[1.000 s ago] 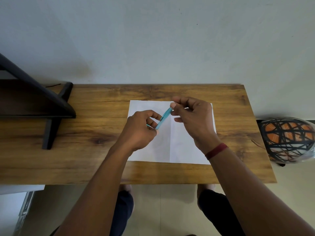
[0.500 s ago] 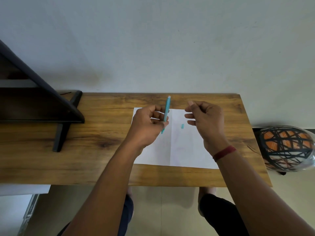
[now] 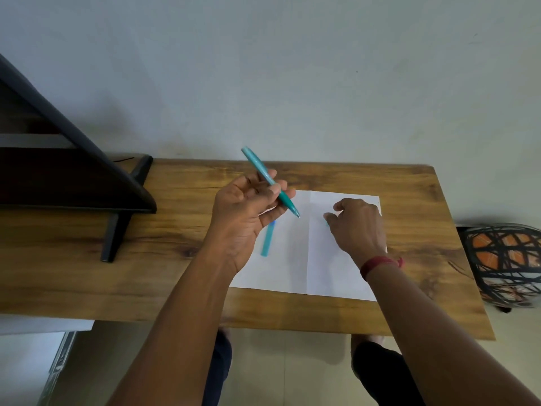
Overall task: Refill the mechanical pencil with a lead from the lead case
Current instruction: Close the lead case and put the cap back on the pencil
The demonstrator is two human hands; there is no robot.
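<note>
The left hand (image 3: 243, 212) is gripping the teal mechanical pencil (image 3: 269, 180) above the wooden table (image 3: 175, 230), tip slanting down to the right. The teal lead case (image 3: 268, 240) is lying on the white paper (image 3: 292, 259), just right of that wrist. The right hand (image 3: 358, 227) is resting curled on the paper; whether it is holding anything cannot be told.

A teal mechanical pencil (image 3: 268, 181) sits tilted above the tabletop (image 3: 175, 230), its metal tip pointing down and to the right over a white sheet of paper (image 3: 292, 259), its back end raised toward the wall, pinched at mid-barrel by the left hand (image 3: 248, 212). A slim translucent blue lead case (image 3: 268, 238) lies flat on the paper, just below that hand, blurred. A small teal piece (image 3: 325, 222) lies at the fingertips of the right hand (image 3: 358, 227), too blurred to identify.
</note>
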